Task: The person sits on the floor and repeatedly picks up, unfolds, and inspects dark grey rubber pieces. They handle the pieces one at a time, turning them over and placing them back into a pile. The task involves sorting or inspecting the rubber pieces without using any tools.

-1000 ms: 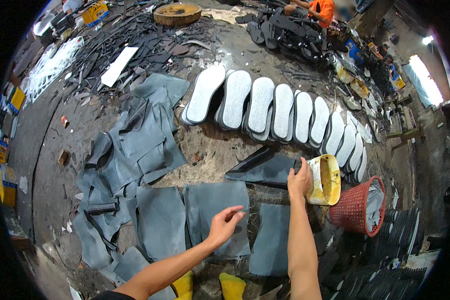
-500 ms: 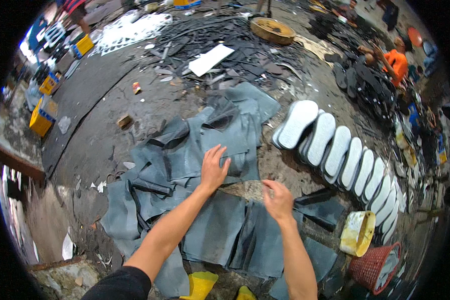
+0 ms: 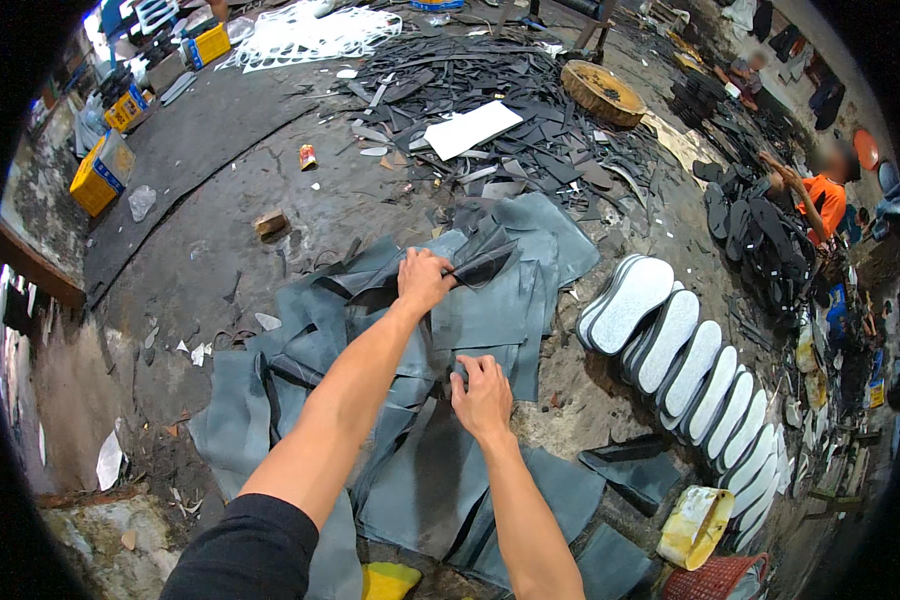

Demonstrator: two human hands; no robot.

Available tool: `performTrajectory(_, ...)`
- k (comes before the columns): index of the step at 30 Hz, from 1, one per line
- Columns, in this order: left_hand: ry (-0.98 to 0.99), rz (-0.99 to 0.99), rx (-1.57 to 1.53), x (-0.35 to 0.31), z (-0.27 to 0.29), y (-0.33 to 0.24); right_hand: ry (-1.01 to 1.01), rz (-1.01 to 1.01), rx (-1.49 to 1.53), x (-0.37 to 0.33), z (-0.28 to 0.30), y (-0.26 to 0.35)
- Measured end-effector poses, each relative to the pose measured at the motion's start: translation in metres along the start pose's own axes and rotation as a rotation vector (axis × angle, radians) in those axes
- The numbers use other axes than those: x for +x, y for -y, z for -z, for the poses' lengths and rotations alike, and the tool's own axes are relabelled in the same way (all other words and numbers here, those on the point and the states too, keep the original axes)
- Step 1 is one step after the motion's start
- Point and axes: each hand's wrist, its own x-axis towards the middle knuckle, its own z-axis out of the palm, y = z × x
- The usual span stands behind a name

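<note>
A loose heap of thin grey sheets [image 3: 390, 385], like rubber or foam, lies on the ground in front of me. My left hand [image 3: 426, 280] is closed at the heap's far part, its fingers gripping the edge of a folded grey sheet [image 3: 487, 262] with a dark underside. Nearer and to the right, my right hand [image 3: 483, 398] rests low over the middle of the heap. Its fingers are curled toward the thumb at a sheet's edge; what they hold, if anything, is hidden. Several flat sheets spread beneath my forearms.
White-topped shoe soles [image 3: 638, 300] stand in a curved row of stacks at right. Below them are a yellow-stained tub [image 3: 694, 527] and a red basket [image 3: 712, 580]. Dark scraps [image 3: 420, 85] and a round wooden block [image 3: 602, 92] lie beyond; a person in orange [image 3: 825, 200] sits far right.
My left hand has reached farther out to the folded sheet and closed on it. The right hand has moved left onto the heap. The view has shifted slightly.
</note>
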Motion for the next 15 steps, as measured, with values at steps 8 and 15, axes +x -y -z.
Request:
performTrajectory(8,-0.544,0.869,-1.543,0.05,0.08,0.019,0.044,-0.078,-0.02,0.005,-0.007,-0.019)
performTrajectory(15,-0.187,0.569,-1.764,-0.002,0.219,0.021,-0.178,-0.246,-0.021,0.018,0.002,0.025)
